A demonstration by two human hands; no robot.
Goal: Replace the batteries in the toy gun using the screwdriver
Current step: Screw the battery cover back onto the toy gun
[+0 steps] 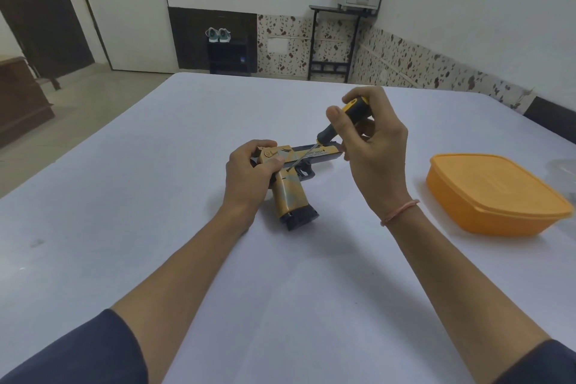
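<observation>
Grips toy gun (pixel 291 193) at its rear with left hand (pixel 249 174), on white table (pixel 156 165) left of orange box (pixel 498 193) | holds screwdriver (pixel 325 134) tip against frame, right hand (pixel 374 146) pinching handle | hands apart

We see a toy gun (pixel 290 193), tan-orange with grey smudges, a dark slide and a dark magazine base, its side turned up toward us. Our left hand (pixel 249 174) grips its rear end; the barrel runs right from that grip and the handle slants down below it. Our right hand (pixel 377 146) pinches the yellow-and-black handle of a screwdriver (pixel 325 134). Its thin shaft slants down-left from that grip, with the tip on the gun's side beside our left thumb.
</observation>
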